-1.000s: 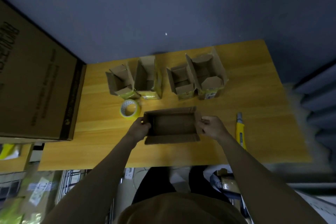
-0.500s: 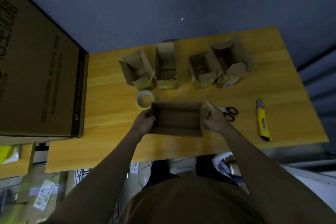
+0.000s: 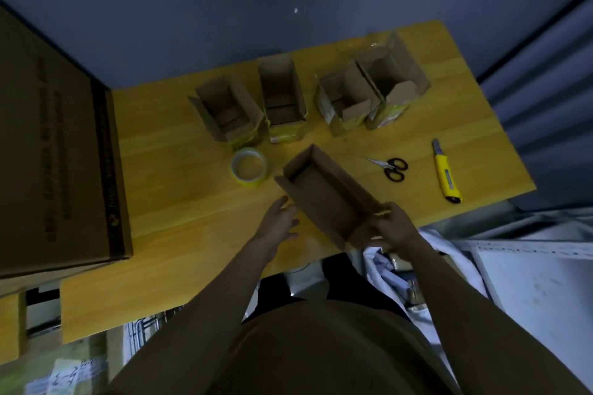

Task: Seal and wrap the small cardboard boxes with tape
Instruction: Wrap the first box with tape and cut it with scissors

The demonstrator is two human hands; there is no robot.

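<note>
My right hand grips the near end of the open brown cardboard box, angled over the wooden table; my left hand hangs open beside it, perhaps touching. Flaps need folding, then the yellow-rimmed tape roll.

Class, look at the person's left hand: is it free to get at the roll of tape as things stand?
Probably yes. The left hand is open and holds nothing, and only bare table lies between it and the roll of tape.

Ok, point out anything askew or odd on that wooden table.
The open brown cardboard box in front sits skewed diagonally, gripped only at its near end by the right hand; the left hand is open beside it. The four open small boxes behind stand in a row.
</note>
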